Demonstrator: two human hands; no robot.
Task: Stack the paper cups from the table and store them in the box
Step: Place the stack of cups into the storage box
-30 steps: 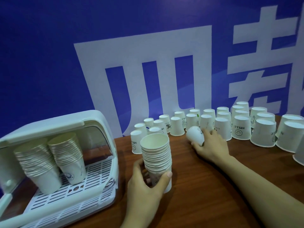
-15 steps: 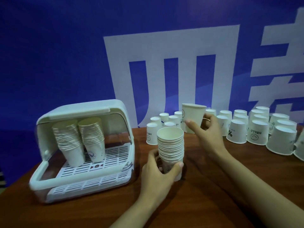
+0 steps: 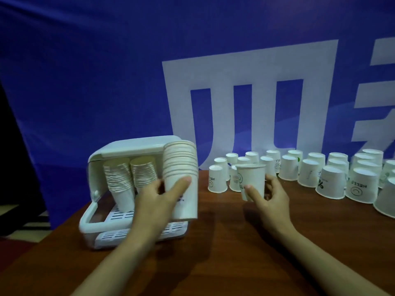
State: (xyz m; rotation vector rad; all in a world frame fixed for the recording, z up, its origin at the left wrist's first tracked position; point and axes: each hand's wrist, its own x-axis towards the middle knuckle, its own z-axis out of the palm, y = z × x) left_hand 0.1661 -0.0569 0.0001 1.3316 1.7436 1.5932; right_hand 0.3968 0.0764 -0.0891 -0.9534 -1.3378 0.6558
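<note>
Head view, left hand: a tall stack of nested cups (image 3: 180, 178) is held by the left hand (image 3: 159, 196), the fingers (image 3: 181, 184) curled round its lower half; it is carried upright, off the table, in front of the box.
Head view, right hand: a single cup (image 3: 251, 181), mouth up, is pinched by the right hand (image 3: 270, 196), thumb on the near wall and the other fingers behind it.
Box: the white lidded box (image 3: 128, 189) is seen near the table's left edge, its lid raised; two leaning stacks (image 3: 130, 180) are already stored on its slotted tray.
Loose cups: many upturned cups (image 3: 333, 176) are lined along the table's far edge, out to the right.
Table: the brown table (image 3: 224, 242) carries the box and the cups.
Step in hand: judged as stacking, with the single cup about to be added to the held stack.
Next move: the single cup is to be centred over the stack's open top and pressed in straight; the stack is best kept steady meanwhile.
</note>
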